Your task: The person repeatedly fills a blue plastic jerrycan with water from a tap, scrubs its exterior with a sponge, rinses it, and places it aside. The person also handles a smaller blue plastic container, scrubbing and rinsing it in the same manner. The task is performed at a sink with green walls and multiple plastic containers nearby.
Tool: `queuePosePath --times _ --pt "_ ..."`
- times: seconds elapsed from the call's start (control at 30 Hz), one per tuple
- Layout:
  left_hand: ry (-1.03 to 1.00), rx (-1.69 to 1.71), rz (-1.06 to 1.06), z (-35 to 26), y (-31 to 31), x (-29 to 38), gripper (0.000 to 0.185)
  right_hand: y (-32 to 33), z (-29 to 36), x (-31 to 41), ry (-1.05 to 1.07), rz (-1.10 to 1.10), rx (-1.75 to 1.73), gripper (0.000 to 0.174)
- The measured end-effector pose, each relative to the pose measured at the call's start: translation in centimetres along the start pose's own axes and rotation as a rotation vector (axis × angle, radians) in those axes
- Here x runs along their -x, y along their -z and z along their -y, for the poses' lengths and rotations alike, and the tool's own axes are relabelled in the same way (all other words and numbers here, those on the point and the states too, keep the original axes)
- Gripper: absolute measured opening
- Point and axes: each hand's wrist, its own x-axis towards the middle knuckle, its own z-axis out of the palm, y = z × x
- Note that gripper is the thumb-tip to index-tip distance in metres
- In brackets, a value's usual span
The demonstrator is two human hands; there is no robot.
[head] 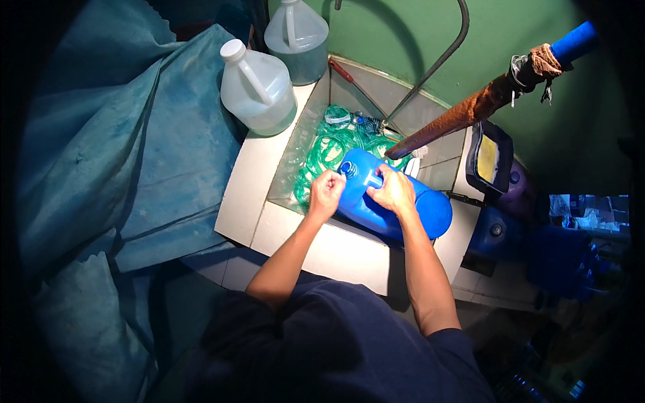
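A blue plastic jug (360, 194) lies tilted across the front rim of a tiled basin (307, 229), its threaded mouth (348, 170) uncovered and facing up and to the left. My right hand (394, 190) is wrapped around the jug's moulded handle. Close beside the mouth, my left hand (327, 194) has its fingers curled and pinched together. A tiny whitish bit shows at those fingertips; whether they grip it or the neck's edge is unclear. Coils of green transparent hose (327, 151) lie in the basin behind the jug.
Two translucent jugs of liquid (259, 93) (297, 43) stand on the left ledge. A rusty pipe (453, 118) slants down above the basin, near a thin dark hose (433, 68). Blue-green sheeting (171, 151) hangs at left; a black-framed container (489, 156) stands at right.
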Motion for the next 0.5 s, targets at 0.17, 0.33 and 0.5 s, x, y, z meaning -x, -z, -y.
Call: queuePosePath --times 0.17,0.33,0.5 --pt "-0.338 -0.262 0.010 -0.1 1.2 -1.3 0.022 0.4 -0.4 0.2 0.260 -0.199 -0.227 0.058" --pt "-0.481 -0.396 0.078 -0.4 2.5 -1.6 0.022 -0.3 0.9 -1.1 0.668 -0.211 -0.057 0.057" --pt "-0.591 -0.499 0.122 -0.3 2.9 -2.4 0.019 -1.5 1.8 -2.3 0.644 -0.202 -0.091 0.046"
